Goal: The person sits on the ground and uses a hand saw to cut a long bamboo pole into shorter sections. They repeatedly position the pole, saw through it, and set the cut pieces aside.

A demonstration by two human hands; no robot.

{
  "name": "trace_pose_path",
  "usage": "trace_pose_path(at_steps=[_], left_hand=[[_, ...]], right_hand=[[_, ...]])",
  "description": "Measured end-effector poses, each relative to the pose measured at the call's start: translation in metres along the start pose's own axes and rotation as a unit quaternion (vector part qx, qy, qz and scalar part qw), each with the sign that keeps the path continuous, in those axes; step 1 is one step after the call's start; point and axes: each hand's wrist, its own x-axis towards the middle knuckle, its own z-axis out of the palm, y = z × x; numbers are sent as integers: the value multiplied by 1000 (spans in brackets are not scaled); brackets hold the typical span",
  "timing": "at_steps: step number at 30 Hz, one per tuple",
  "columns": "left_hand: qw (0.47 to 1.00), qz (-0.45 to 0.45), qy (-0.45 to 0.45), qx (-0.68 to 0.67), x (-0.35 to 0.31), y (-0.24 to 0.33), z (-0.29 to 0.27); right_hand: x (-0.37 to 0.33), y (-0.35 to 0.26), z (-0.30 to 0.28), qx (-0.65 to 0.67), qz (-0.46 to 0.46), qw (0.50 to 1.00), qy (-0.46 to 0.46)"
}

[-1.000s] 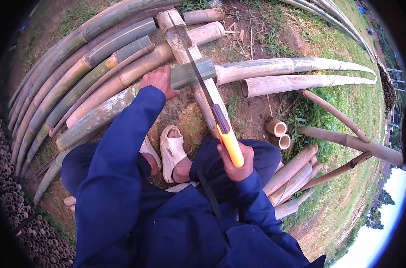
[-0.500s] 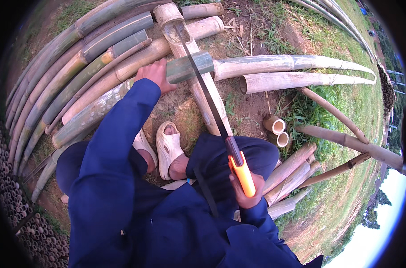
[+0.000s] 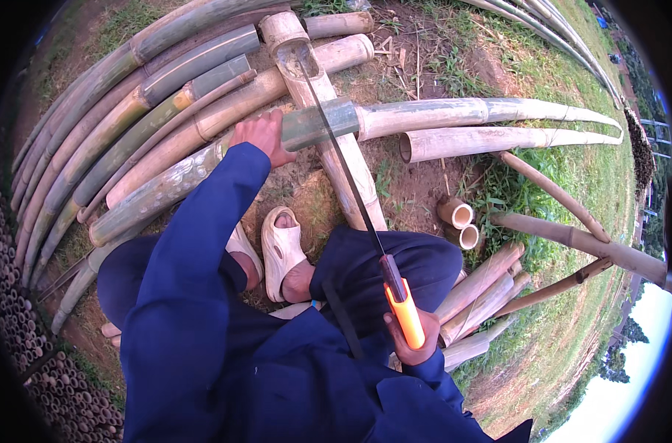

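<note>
My right hand (image 3: 417,336) is wrapped round the orange handle of a handsaw (image 3: 404,314), low near my right knee. The long, thin blade slants up and away from me, crossing the green section of a bamboo pole (image 3: 306,127); whether a cut has been opened there cannot be seen. My left hand (image 3: 264,138) grips that pole just left of the blade, knuckles up. Beneath the pole runs a thick bamboo log (image 3: 348,173), pointing away from me, with a notch cut in its top near the far end.
Several long bamboo poles (image 3: 129,111) lie side by side at the left. To the right are another pole (image 3: 484,140), two short bamboo cups (image 3: 455,213), split pieces (image 3: 484,284) and a pole frame (image 3: 583,238). Cut bamboo ends (image 3: 63,399) are stacked at lower left. My sandalled feet (image 3: 283,253) rest on the dirt.
The saw has been drawn back toward me, its handle now lower and nearer my body. My left hand keeps its hold on the pole. The whole view has shifted slightly.
</note>
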Motion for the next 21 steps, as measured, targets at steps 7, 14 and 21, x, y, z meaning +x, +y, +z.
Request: trace_pose_path(at_steps=[7,14,21], left_hand=[[999,19,-39,-9,11,6,-14],[999,-12,-32,-20,12,-9,-8],[998,-18,-45,-25,3,2,2]], right_hand=[[135,1,63,90,-43,994,43],[5,-4,7,14,31,999,-1],[80,1,36,54,26,998,2]])
